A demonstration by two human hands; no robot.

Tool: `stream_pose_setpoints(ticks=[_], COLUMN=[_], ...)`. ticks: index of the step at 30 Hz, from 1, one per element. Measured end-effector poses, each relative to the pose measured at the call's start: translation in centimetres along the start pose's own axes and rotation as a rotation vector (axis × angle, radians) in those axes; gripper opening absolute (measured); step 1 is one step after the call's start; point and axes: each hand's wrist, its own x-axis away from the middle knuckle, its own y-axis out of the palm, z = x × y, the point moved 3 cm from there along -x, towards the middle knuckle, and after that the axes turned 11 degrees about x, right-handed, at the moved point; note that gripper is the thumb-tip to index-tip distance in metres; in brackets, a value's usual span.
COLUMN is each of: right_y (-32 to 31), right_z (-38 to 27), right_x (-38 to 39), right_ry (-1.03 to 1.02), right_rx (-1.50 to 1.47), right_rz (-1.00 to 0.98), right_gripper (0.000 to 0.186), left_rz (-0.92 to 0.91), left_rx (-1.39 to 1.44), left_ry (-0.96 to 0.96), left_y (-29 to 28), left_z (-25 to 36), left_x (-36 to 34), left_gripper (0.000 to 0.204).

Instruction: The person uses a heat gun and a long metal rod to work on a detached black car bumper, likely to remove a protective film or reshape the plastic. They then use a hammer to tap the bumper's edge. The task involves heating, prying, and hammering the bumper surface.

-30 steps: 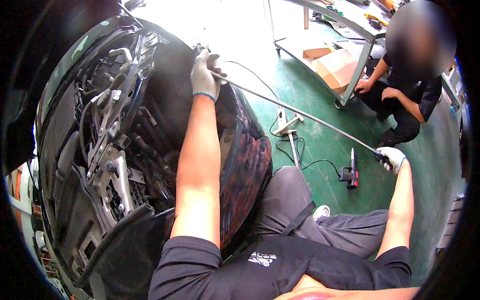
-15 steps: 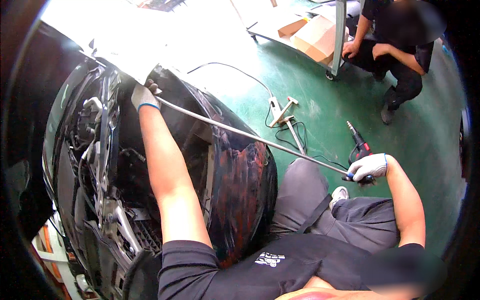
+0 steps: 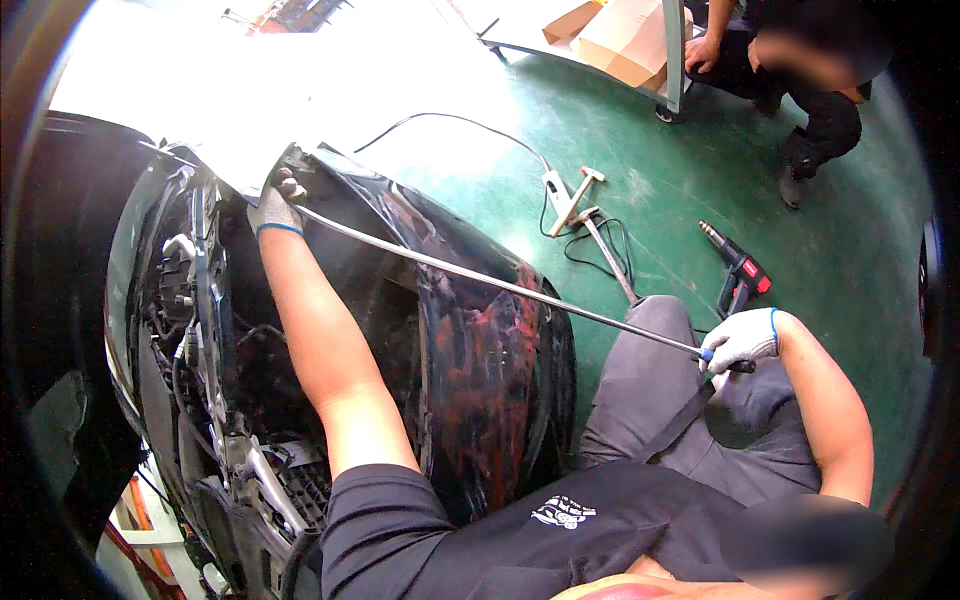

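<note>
A long, slightly bent metal rod (image 3: pixel 480 270) crosses from the car's opened body to my lap. My right hand (image 3: pixel 742 338), in a pale knit glove with a blue cuff, is closed round its black handle (image 3: pixel 740 366) beside a blue collar. My left hand (image 3: pixel 275 208), gloved alike, reaches over the car's dark cavity and closes on the rod's far end, next to the panel edge. Glare hides part of that spot. Below the rod is a curved black body panel (image 3: pixel 480 370) with scuffed, reddish patches.
On the green floor (image 3: pixel 680 180) lie a red and black pistol-shaped heat gun (image 3: pixel 740 275) and a pale crossbar tool (image 3: pixel 572 205) with a black cable. Farther off, a wheeled cart (image 3: pixel 560 62) carries a cardboard box (image 3: pixel 625 45). A co-worker (image 3: pixel 820 130) crouches beside it.
My view has shifted a little, so the floor tools and cart sit elsewhere in it. The handle has come away from the heat gun's side, toward my lap. Both hands keep their grip.
</note>
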Motion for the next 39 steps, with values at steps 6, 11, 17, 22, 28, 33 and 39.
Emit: stream_pose_setpoints(ticks=[6, 11, 17, 22, 28, 33, 39], right_y=[1.1, 1.3, 2.4, 4.3, 2.5, 1.8, 0.5], right_z=[3.0, 2.1, 0.9, 1.1, 0.8, -0.1, -0.5], right_x=[-4.1, -5.1, -5.8, -7.5, -6.5, -4.2, -2.3], right_ry=[-0.286, -0.378, -0.298, -0.266, -0.211, -0.215, -0.213], right_rx=[-0.413, -0.356, -0.402, -0.464, -0.419, -0.271, -0.207], right_rz=[0.065, 0.028, -0.063, 0.189, 0.044, -0.029, -0.023], right_gripper=[0.038, 0.029, 0.029, 0.021, 0.021, 0.023, 0.024], left_rz=[-0.057, 0.017, 0.010, -0.039, -0.079, -0.131, -0.201], left_rx=[0.130, 0.081, -0.022, -0.016, 0.019, 0.067, 0.116], left_ry=[-0.049, -0.095, -0.144, -0.163, -0.179, -0.196, -0.197], left_y=[-1.5, -1.6, -1.3, -0.7, -0.8, -0.7, -1.1], left_z=[-0.6, -0.8, -0.6, -0.3, -0.3, -0.6, -0.6], left_x=[-2.5, -2.6, -2.6, -2.5, -2.4, -2.3, -2.5], left_gripper=[0.006, 0.005, 0.005, 0.004, 0.003, 0.003, 0.004])
